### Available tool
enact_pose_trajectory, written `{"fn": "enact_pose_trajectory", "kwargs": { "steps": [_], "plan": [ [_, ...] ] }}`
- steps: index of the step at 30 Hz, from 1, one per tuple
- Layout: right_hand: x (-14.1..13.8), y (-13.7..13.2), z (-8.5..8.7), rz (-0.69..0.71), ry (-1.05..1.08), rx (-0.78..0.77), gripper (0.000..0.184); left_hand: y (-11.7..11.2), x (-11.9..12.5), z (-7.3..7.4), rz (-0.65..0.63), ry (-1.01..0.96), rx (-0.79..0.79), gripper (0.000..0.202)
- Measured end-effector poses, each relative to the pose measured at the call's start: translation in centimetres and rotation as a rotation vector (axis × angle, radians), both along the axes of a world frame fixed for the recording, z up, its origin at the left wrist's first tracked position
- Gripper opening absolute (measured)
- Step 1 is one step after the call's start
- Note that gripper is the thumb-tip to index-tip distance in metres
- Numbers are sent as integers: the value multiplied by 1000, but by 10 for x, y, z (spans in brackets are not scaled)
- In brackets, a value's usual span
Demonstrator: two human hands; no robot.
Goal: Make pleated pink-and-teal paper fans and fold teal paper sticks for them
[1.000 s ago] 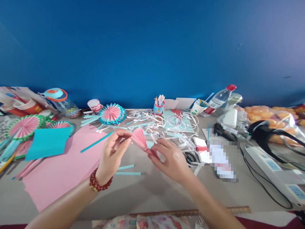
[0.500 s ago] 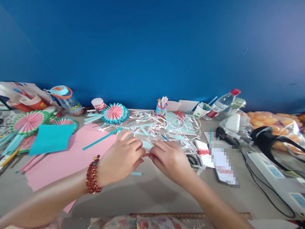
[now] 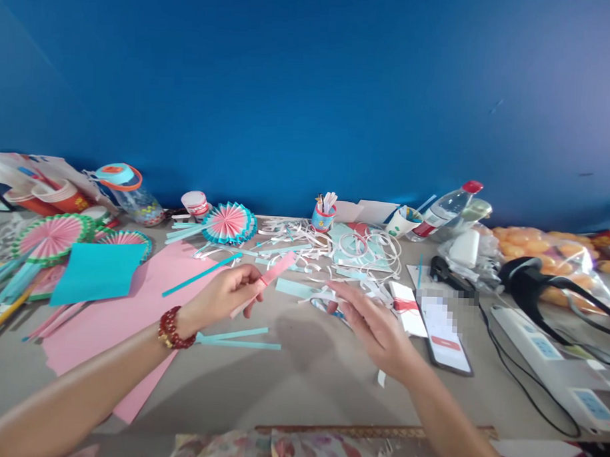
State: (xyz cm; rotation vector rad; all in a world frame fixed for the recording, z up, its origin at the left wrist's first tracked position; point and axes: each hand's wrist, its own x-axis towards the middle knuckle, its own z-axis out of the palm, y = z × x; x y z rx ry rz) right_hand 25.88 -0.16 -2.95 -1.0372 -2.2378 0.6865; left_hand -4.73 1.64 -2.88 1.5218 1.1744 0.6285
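Note:
My left hand [image 3: 232, 294] pinches a narrow pink paper strip [image 3: 279, 267], which slants up to the right with a dark red line across it near the fingers. My right hand [image 3: 366, 318] is apart from the strip, its fingers stretched out and nothing visible in them. Under its fingertips lie white scraps and a bluish-white piece [image 3: 335, 308] that I cannot make out. A pale blue paper strip [image 3: 293, 288] sits between the hands. Light blue strips [image 3: 241, 339] lie below my left wrist, and pink paper sheets [image 3: 106, 328] spread beneath the left forearm.
A pleated paper rosette [image 3: 229, 223] and a heap of white paper scraps [image 3: 304, 245] lie at the back. A teal sheet [image 3: 97, 273] rests on the left. To the right are a white card wound with red thread [image 3: 408, 309], a phone [image 3: 444, 340] and a power strip [image 3: 545, 360].
My hands have moved apart, and the pink strip now shows in my left hand. The right hand has opened and shifted right. More light blue strips are uncovered below the left hand.

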Motion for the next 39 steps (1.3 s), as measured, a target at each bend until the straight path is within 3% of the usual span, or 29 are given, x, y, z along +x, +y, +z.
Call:
{"fn": "enact_pose_trajectory", "kwargs": {
  "steps": [4,10,17,23,26,31,39],
  "plan": [
    [-7,-6,-4,22,94,-128,41,0,12,8,21,-74,-5,28],
    [-19,-8,10,55,92,-308,21,-5,28,18,-2,-122,32,23],
    [-21,-6,6,-20,51,-233,18,-8,30,22,-35,14,119,19],
    [-24,-2,4,-20,22,-117,16,-8,32,21,-23,-24,156,15],
    [-26,-2,4,-19,40,-121,15,-9,32,19,-58,70,227,8],
    [-29,-3,3,-11,61,-105,13,-13,35,19,-113,178,353,23],
    [-32,-3,1,-20,60,-21,13,-15,45,18,-121,206,384,7]
  ]
}}
